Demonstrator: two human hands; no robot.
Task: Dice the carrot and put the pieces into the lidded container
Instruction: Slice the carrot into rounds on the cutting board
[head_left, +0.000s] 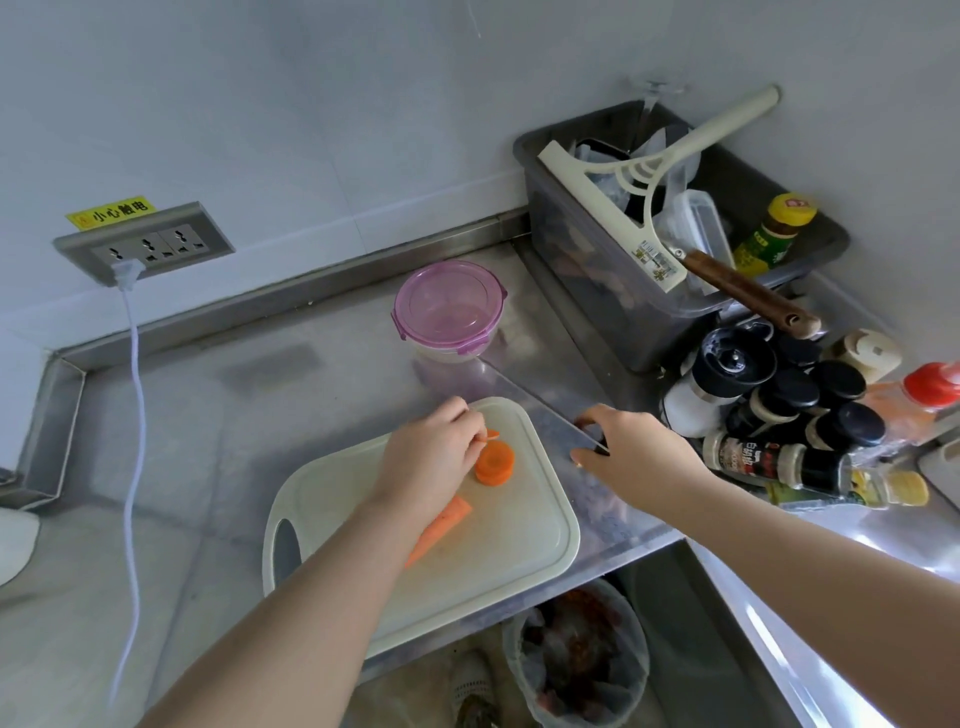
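Orange carrot rounds (494, 462) sit stacked near the far right corner of the cream cutting board (519, 561). Only a few are cut and none is diced. The left hand (431, 457) pinches a thin carrot slice (491, 434) in its fingertips just above the stack. The uncut carrot length (447, 519) lies mid-board, partly hidden under the left forearm. The right hand (636, 449) is off the board's right edge, fingers curled round the dark handle of what looks like a knife (582, 428). Its mirror-like blade points toward the container and is hard to make out. The lidded container (449, 306), pink lid on and clipped, stands on the steel counter (208, 415) beyond the board's far edge, near the back edge; its contents are unclear. Judgement: early stage. Slicing has begun, but dicing, opening the lid and the transfer are all left.
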